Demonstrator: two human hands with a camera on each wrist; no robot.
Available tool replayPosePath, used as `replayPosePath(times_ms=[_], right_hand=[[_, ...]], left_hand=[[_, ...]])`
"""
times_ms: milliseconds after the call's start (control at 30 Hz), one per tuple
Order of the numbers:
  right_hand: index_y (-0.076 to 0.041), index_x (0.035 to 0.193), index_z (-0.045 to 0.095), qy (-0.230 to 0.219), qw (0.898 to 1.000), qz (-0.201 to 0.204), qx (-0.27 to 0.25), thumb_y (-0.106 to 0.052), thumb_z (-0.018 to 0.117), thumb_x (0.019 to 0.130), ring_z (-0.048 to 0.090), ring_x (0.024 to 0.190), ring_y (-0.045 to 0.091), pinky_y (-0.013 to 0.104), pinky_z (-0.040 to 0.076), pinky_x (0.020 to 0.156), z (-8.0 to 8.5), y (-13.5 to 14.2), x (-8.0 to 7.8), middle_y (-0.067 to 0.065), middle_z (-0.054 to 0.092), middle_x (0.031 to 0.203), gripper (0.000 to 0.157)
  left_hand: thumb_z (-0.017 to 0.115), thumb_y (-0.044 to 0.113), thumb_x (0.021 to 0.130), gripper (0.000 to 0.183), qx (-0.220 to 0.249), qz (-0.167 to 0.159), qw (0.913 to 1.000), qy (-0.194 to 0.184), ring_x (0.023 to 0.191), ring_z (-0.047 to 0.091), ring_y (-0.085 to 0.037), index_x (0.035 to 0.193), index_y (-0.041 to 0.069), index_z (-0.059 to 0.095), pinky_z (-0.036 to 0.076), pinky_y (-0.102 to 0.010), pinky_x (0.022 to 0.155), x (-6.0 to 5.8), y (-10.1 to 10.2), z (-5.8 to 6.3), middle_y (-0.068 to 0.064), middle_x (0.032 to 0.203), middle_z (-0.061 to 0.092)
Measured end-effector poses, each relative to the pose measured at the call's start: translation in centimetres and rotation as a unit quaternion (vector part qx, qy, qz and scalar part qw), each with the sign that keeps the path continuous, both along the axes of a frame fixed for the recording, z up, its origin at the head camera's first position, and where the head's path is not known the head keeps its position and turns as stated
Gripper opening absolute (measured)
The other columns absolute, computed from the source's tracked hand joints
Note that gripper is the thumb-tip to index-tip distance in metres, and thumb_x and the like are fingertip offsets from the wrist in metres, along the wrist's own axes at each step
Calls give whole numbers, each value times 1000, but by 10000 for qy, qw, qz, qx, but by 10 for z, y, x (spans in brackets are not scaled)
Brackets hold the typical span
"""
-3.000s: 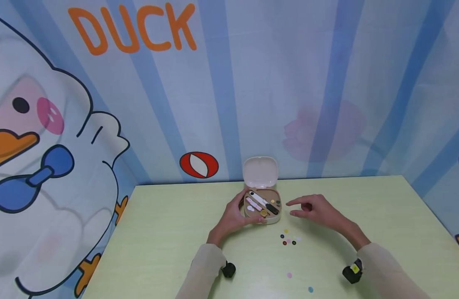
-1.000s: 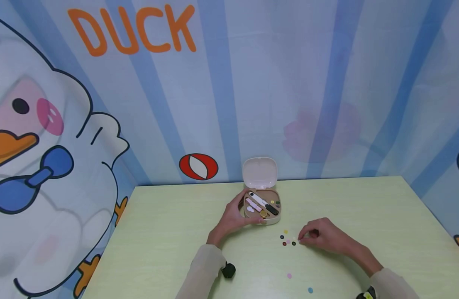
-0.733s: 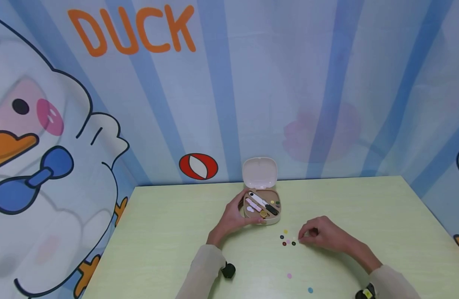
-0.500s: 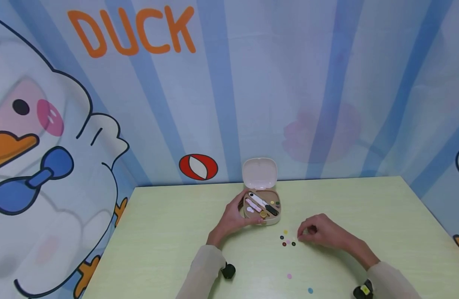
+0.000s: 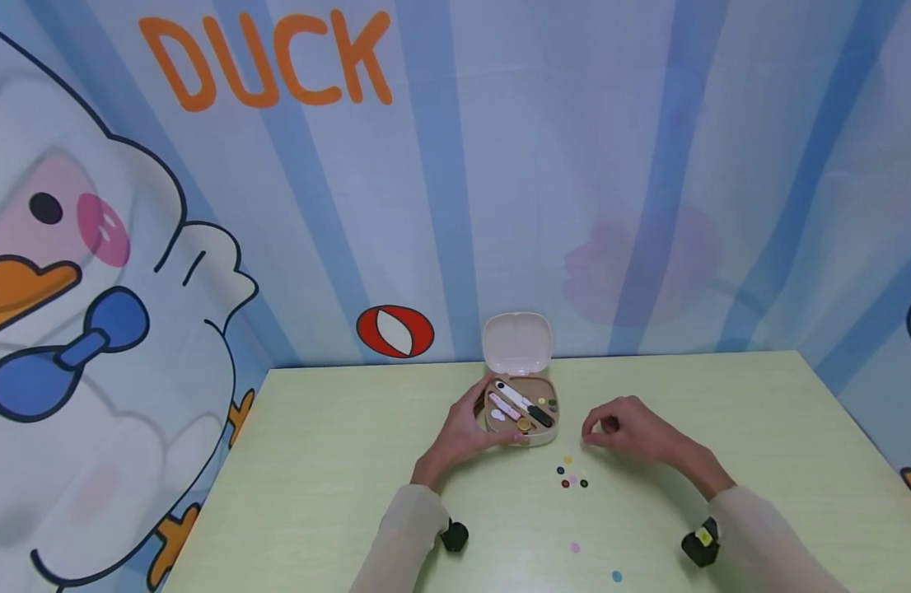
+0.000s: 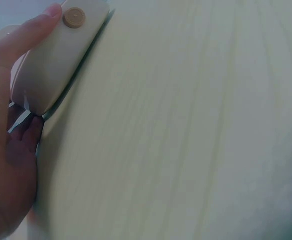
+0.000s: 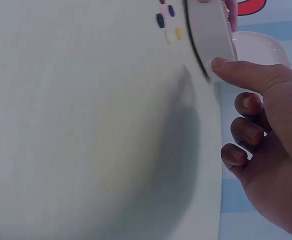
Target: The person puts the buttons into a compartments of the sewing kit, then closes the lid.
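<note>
In the head view, your left hand point(image 5: 459, 432) grips the cream, rounded-square plastic box point(image 5: 542, 439), its fingers curled round the box's left side and the thumb along the front edge. The box sits open on the pale yellow-green wooden tabletop point(image 5: 337, 461), its pinkish-white lid point(image 5: 517, 342) upright behind it. Inside the box lie a white-and-black stick-like tool point(image 5: 525, 402), a pink stick-like piece point(image 5: 504, 406) and a round gold piece point(image 5: 525, 424). Your right hand point(image 5: 633, 428) is just right of the box, thumb and forefinger tips brought together. Small coloured buttons point(image 5: 565, 484) lie in front of the box; farther in front are a flat pink disc point(image 5: 575, 548) and a flat blue disc point(image 5: 616, 576).

In the left wrist view, your thumb lies beside the round brown button point(image 6: 74, 18) on the box's front.

In the right wrist view, you pinch a small whitish disc point(image 7: 210, 65), partly hidden, before the box's corner; the other fingers curl loosely.
</note>
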State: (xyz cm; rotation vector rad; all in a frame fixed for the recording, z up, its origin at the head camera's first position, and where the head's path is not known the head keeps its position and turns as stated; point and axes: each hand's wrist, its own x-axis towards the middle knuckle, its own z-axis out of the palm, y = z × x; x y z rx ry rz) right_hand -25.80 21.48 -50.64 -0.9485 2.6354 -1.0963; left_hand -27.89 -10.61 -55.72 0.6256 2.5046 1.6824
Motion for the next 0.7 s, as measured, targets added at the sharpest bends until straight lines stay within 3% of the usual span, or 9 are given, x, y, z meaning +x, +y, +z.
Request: replayPosePath(times_ms=[400,533,633,700], right_hand=[[-8,98,81,253,9995,-170,-39,-9,78,93,43,58,7,22,35,54,22,-21,-31,-10,52,63,6],[-10,97,81,292,9992,-234,-125,-9,78,93,43,57,7,23,35,54,22,-26,-38,-9,52,62,5],[-12,97,81,232,9993,-249,-150,-10,78,94,44,59,8,23,36,54,19,-30,-44,-9,53,64,6],[-12,98,81,184,9994,-232,-185,-9,77,94,45,59,9,23,37,54,17,-34,-47,-7,55,66,6]], left_hand=[[92,29,80,105,-61,61,9999,-79,149,38,-21,164,26,30,35,-41,121,1,1,1,3,162,40],[91,22,81,105,8,3,10000,-89,149,37,-28,165,19,29,34,-46,122,4,2,6,-5,163,40],[92,26,80,105,-71,31,9999,-112,149,38,-25,165,20,30,35,-44,121,4,1,7,-3,162,41],[93,32,79,106,-87,59,9999,-80,148,39,-20,164,26,30,35,-41,121,1,0,0,3,161,41]])
